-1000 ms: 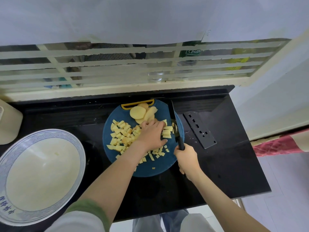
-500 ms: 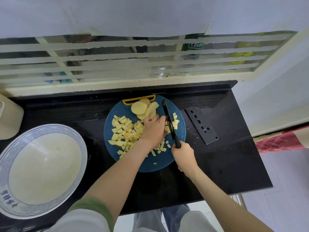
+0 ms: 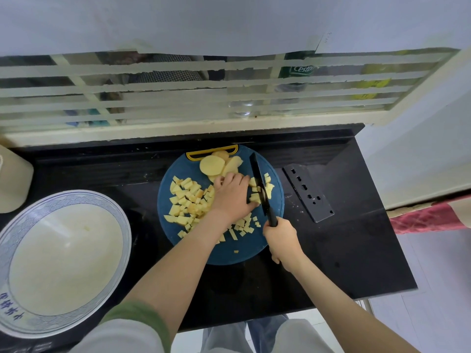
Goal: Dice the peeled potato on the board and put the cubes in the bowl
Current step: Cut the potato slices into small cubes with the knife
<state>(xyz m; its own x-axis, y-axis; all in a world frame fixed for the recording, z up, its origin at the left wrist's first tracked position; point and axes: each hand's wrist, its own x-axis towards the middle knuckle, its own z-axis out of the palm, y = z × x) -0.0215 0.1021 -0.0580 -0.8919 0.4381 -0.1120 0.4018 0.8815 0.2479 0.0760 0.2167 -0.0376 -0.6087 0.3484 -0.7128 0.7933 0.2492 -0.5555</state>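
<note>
We found the work centred on the round board [image 3: 252,253], and we give all positions from it. The right hand [image 3: 280,240] sat at the board's near right edge, wrapped around the handle of the knife [image 3: 258,184]. The blade ran over the board's right half with its tip toward the far edge. We judged this line suited crosswise cuts through the pieces beside it. The left hand [image 3: 230,197] lay palm down at the board's middle, just left of the blade. Its knuckles were up, its fingers were bent, and its thumb reached toward the steel. We took this as a guard hold that steadied the piece being cut and kept the fingertips back. Whatever lay beneath the hand was hidden, so we could not tell whether it pinched a piece or only pressed on it. A heap of cubes [image 3: 190,200] covered the board's left half, evidently pushed there to free the cutting side. A few more lay right of the blade and toward the near edge. Uncut slices [image 3: 212,165] were stacked at the far edge by the yellow handle, where they kept out of the knife's way. The bowl [image 3: 122,225] stood on the counter [image 3: 344,263] left of the board and apart from it, and we saw no cubes in it. A perforated strip [image 3: 309,193] lay on the counter to the right of the board. In our judgement dicing was well advanced but unfinished, and no cubes had yet been moved to the bowl.
</note>
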